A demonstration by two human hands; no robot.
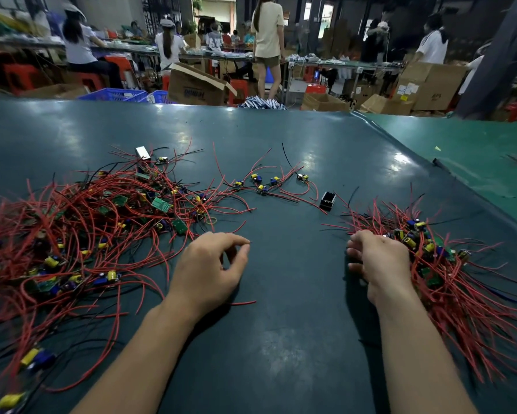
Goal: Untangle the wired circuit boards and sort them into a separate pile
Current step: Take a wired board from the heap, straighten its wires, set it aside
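A big tangled heap of wired circuit boards with red and black leads covers the left of the dark green table. A second, tidier pile of boards lies at the right. My left hand hovers beside the tangled heap, its fingers loosely curled, thumb and forefinger close together with nothing between them. My right hand rests with its back against the left edge of the right pile, fingers loosely curled toward the table's middle. I see nothing held in it.
Several separate boards lie spread at the table's middle back, beside a small black box. A small white block sits behind the tangled heap. A loose red wire lies under my left wrist. People work at benches beyond the far edge.
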